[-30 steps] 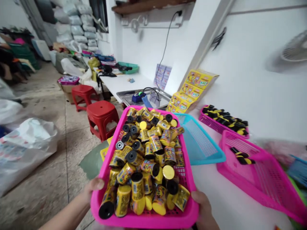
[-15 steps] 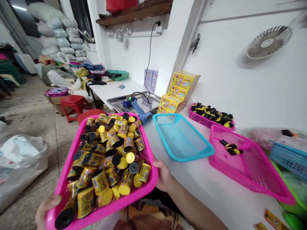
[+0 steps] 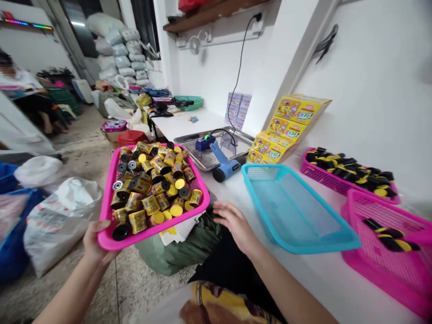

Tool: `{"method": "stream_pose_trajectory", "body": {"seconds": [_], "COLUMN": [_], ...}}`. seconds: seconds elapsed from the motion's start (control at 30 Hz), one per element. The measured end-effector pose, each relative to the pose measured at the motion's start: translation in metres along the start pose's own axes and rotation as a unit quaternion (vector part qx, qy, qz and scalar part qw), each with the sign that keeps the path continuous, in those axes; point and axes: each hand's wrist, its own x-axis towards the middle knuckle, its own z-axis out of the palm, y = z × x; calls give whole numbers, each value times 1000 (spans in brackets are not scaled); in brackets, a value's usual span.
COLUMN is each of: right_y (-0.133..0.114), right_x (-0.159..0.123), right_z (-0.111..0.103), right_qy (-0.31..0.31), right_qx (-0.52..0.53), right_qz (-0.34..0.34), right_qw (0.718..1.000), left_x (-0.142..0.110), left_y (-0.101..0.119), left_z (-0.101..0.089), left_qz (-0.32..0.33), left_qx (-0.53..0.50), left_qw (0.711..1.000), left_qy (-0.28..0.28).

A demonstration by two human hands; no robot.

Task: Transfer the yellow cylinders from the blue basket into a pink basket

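Note:
My left hand (image 3: 95, 240) grips the near left corner of a pink plastic basket (image 3: 153, 233), thumb over the rim. The basket is heaped with small yellow-and-black labelled cylinders (image 3: 150, 204), some with yellow caps and some showing black ends. Just right of the basket, my right hand (image 3: 237, 225) is open and apart from the rim, its fingers extended and holding nothing. Under the basket is a dark green sack (image 3: 165, 258) with white and yellow sheets (image 3: 182, 230) on top.
On the white table (image 3: 232, 193) stand a turquoise basket (image 3: 297, 211), a blue heat gun (image 3: 225, 166), a metal tray (image 3: 199, 162) and stacked yellow boxes (image 3: 286, 126). Pink baskets (image 3: 381, 270) with black-and-yellow pieces are at right. A white bag (image 3: 60, 220) sits on the floor; a person sits far left.
The pink basket has moved forward, away from my body and the table. My right hand has let go of its right side. The view has turned left.

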Motion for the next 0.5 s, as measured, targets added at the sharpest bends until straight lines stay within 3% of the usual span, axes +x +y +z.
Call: {"method": "stream_pose_trajectory", "body": {"seconds": [0.1,0.2,0.27,0.37,0.5], "right_y": [-14,-22,-18,2,34], "right_x": [55,107,128,134,107], "right_z": [17,35,45,54,47], "right_qy": [48,77,76,54,25], "right_qx": [-32,-63,-77,-87,-119], "right_qz": [-54,-85,-94,-96,-73], "right_qw": [997,991,990,990,990], "left_x": [15,30,40,56,87], "left_y": [2,4,5,6,3], "left_z": [13,18,19,22,38], "left_qz": [65,76,78,81,55], "left_qx": [10,-3,-8,-7,-20], "left_qw": [996,996,996,996,998], "left_qy": [59,52,38,30,-17]}}
